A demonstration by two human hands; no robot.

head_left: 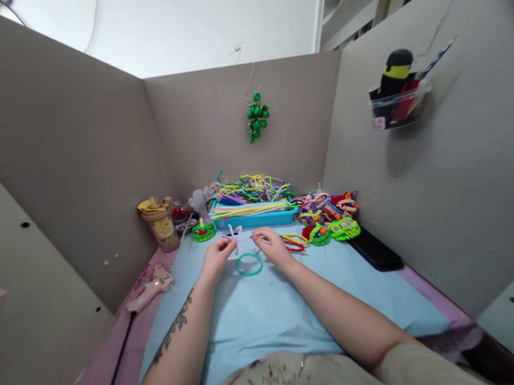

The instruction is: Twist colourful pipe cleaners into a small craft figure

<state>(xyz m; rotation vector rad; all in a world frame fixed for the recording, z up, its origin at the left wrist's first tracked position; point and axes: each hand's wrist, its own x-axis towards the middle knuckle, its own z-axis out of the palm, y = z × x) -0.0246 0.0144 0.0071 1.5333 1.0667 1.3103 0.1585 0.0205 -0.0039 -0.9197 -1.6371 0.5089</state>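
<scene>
Soft light; shadow below plastic cup (397, 110); right edge dark, blurred

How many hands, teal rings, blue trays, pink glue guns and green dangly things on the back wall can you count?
Hands: 2 (left hand, right hand)
Teal ring: 1
Blue tray: 1
Pink glue gun: 1
Green dangly thing: 1
Total: 6
</scene>
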